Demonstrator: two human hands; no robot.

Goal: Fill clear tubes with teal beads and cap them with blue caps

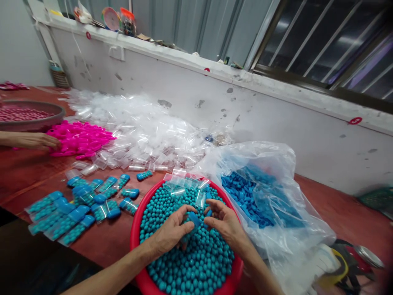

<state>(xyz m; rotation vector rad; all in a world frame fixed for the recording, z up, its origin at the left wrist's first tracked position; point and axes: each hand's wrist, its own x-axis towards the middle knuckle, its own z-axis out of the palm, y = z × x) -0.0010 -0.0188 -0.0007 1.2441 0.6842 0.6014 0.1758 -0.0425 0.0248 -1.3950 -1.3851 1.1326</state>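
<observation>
Workshop; bulk pcs on tbl (322, 192)

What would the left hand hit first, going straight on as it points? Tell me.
Most likely the right hand, whose fingertips are just across from the blue cap in the left hand. Depth is unclear, so it might pass slightly above or below them.

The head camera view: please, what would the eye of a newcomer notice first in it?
Probably first the red basin full of teal beads at lower centre, with the left hand and right hand over it. Then the bright pink heap at left, and the shiny clear pile along the wall.
</observation>
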